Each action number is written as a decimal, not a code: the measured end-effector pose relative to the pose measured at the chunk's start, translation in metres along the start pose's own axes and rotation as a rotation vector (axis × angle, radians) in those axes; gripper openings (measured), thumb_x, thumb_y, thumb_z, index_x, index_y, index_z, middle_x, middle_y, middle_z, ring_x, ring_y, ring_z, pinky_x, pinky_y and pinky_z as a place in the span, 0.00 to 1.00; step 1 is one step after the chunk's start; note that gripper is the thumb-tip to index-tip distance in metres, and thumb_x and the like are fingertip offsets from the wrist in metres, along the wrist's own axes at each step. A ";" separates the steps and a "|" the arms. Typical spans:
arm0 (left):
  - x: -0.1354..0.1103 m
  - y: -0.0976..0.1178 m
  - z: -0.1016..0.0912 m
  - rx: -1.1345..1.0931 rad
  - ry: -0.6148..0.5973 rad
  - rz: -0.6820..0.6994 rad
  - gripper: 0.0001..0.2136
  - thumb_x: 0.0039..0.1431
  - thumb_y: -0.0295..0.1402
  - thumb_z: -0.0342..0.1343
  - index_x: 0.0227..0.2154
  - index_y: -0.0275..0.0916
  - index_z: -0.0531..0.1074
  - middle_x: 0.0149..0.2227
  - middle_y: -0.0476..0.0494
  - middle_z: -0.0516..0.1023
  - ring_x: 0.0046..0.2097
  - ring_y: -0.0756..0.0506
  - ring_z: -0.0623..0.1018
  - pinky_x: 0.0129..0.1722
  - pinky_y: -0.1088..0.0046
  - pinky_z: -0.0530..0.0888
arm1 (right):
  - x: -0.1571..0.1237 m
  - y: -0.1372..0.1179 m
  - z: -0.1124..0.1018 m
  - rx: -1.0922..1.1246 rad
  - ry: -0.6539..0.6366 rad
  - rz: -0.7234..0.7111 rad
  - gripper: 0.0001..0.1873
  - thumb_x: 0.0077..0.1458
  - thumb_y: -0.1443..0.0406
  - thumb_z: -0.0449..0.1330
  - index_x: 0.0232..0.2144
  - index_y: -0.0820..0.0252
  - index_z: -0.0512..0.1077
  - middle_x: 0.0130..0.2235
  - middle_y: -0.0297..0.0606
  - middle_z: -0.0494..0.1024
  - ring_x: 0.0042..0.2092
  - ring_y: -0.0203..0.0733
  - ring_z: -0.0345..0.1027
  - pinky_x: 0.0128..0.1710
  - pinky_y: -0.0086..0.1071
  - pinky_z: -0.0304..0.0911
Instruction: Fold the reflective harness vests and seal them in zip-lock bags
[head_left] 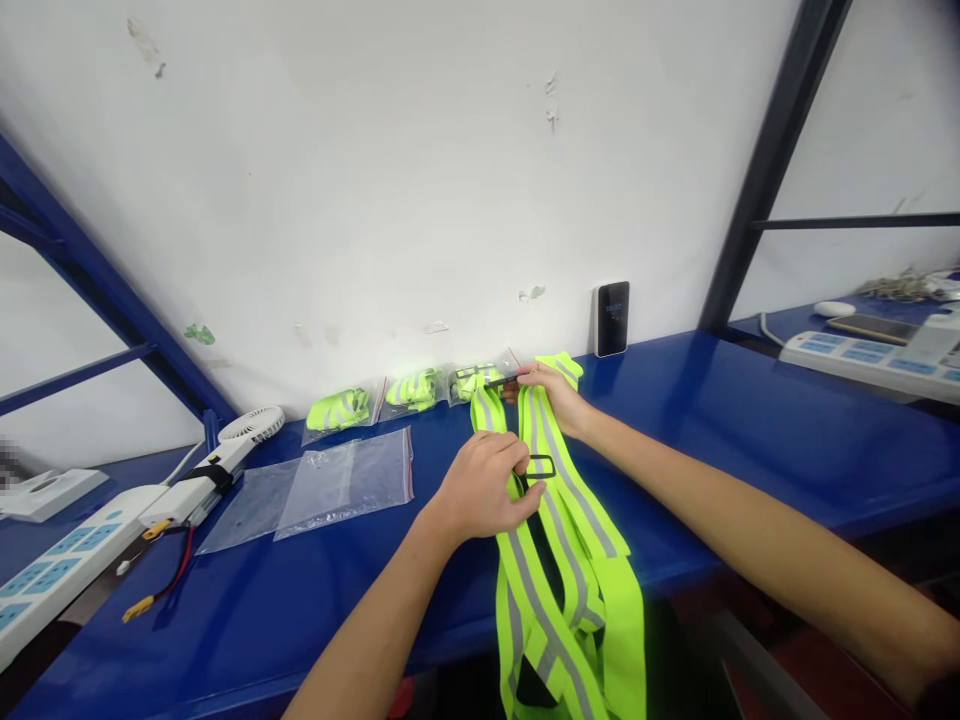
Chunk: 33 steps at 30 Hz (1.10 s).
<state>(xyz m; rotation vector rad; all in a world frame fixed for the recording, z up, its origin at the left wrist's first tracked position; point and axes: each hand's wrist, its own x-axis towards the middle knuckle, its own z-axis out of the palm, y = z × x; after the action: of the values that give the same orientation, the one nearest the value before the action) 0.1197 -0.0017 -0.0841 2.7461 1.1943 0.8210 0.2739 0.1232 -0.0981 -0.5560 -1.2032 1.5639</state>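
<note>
Both hands (480,485) (551,395) hold vest (538,605) over bench edge (750,555)

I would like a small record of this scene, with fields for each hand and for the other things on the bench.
Left hand: holds a yellow reflective vest, beside a black buckle
Right hand: holds the top of the vest
Surface: blue bench
Other things: bagged vests, clear plastic bags, white fan, power strip, black device
</note>
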 end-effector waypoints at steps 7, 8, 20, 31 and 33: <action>-0.004 -0.011 -0.001 0.045 -0.200 -0.229 0.20 0.53 0.53 0.56 0.20 0.40 0.69 0.22 0.46 0.72 0.27 0.44 0.71 0.32 0.68 0.59 | -0.001 -0.002 -0.013 -0.840 -0.179 -0.134 0.13 0.49 0.57 0.65 0.38 0.54 0.78 0.44 0.41 0.77 0.51 0.55 0.67 0.56 0.48 0.54; -0.005 -0.011 -0.002 0.045 -0.216 -0.228 0.20 0.52 0.54 0.57 0.23 0.40 0.71 0.24 0.45 0.74 0.29 0.44 0.72 0.32 0.68 0.59 | -0.003 -0.007 -0.014 -0.940 -0.190 -0.193 0.15 0.50 0.57 0.65 0.40 0.54 0.77 0.48 0.43 0.75 0.52 0.56 0.65 0.56 0.49 0.54; 0.000 0.017 -0.022 0.169 -0.477 -0.305 0.24 0.53 0.56 0.52 0.18 0.39 0.72 0.23 0.42 0.74 0.30 0.41 0.75 0.29 0.68 0.63 | -0.062 -0.045 0.017 -1.434 -0.952 -0.116 0.14 0.45 0.57 0.65 0.30 0.61 0.69 0.28 0.32 0.67 0.28 0.36 0.57 0.26 0.30 0.50; -0.014 0.019 0.003 0.071 -0.148 -0.471 0.21 0.61 0.42 0.48 0.16 0.38 0.59 0.21 0.47 0.67 0.30 0.45 0.68 0.34 0.68 0.58 | -0.061 -0.031 0.002 -0.968 -0.515 -0.092 0.16 0.47 0.57 0.66 0.27 0.60 0.64 0.23 0.26 0.63 0.25 0.32 0.56 0.26 0.27 0.54; -0.016 0.017 0.001 -0.037 -0.143 -0.442 0.20 0.61 0.40 0.48 0.16 0.38 0.56 0.19 0.50 0.64 0.28 0.48 0.65 0.32 0.69 0.57 | -0.061 -0.028 0.003 -0.868 -0.479 -0.020 0.18 0.44 0.57 0.69 0.26 0.60 0.64 0.22 0.25 0.62 0.25 0.31 0.55 0.26 0.27 0.54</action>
<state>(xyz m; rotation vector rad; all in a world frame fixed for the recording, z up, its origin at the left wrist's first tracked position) 0.1228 -0.0241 -0.0885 2.3230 1.6418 0.5777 0.3060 0.0651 -0.0856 -0.7227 -2.2700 1.1239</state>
